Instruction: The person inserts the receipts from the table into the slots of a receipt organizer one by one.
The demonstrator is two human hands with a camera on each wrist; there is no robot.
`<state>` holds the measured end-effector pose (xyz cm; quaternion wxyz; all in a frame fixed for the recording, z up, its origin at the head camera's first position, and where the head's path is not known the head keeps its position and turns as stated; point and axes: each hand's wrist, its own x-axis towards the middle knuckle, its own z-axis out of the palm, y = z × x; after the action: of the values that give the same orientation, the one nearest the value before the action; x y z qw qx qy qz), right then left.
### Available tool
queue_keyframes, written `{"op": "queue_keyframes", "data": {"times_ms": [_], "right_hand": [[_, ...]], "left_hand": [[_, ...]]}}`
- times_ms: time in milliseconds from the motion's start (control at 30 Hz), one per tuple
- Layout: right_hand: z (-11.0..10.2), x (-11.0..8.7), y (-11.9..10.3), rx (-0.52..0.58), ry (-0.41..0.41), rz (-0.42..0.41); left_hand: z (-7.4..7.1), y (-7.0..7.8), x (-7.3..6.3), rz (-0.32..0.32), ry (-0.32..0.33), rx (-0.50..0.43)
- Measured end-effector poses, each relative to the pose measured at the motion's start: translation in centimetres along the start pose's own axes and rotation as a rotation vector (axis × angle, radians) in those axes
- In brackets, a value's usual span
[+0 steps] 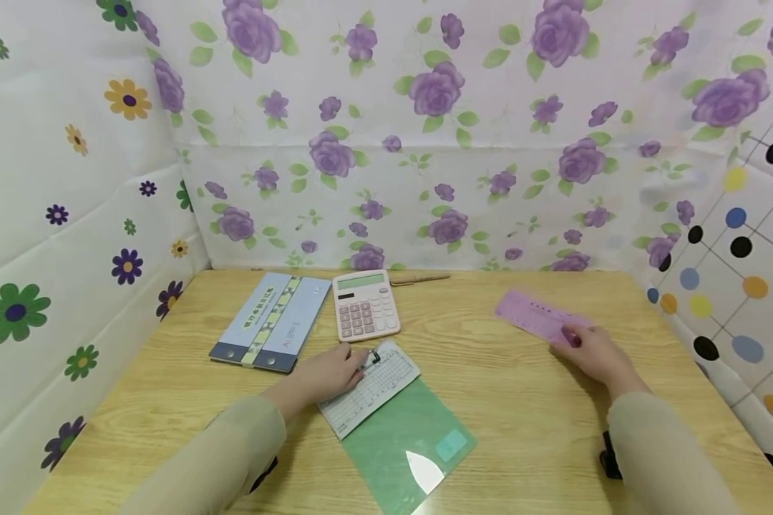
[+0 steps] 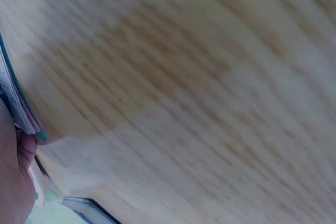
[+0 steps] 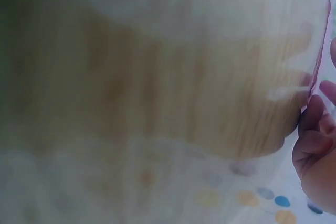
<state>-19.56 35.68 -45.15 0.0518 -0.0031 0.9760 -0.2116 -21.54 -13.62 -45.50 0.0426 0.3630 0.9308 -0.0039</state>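
In the head view my left hand (image 1: 327,373) grips the upper-left edge of a stack of white printed forms (image 1: 370,393) held by a black binder clip (image 1: 372,357). Under the forms lies a green translucent folder (image 1: 399,447). The left wrist view catches the hand (image 2: 16,171) at the left edge, a fingertip against the corner of the layered sheets (image 2: 20,111). On the right, my right hand (image 1: 599,357) pinches the near end of a pink printed slip (image 1: 535,312). From the right wrist, the slip (image 3: 321,51) appears edge-on, between thumb and fingers.
A blue-grey document book (image 1: 277,318) with a patterned band lies at the back left. Beside it are a pink-and-white calculator (image 1: 366,306) and a brown pen (image 1: 420,279). Flower-printed cloth (image 1: 438,179) hangs behind the wooden table (image 1: 502,400).
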Motion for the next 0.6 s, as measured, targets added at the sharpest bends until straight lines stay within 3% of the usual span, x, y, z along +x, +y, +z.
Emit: {"op": "queue_keyframes", "data": {"times_ms": [600], "right_hand": [[1.3,-1.9,-3.6,0.025,-0.036,-0.203]], "left_hand": [[0.0,0.1,0.1,-0.007,-0.021,-0.008]]}}
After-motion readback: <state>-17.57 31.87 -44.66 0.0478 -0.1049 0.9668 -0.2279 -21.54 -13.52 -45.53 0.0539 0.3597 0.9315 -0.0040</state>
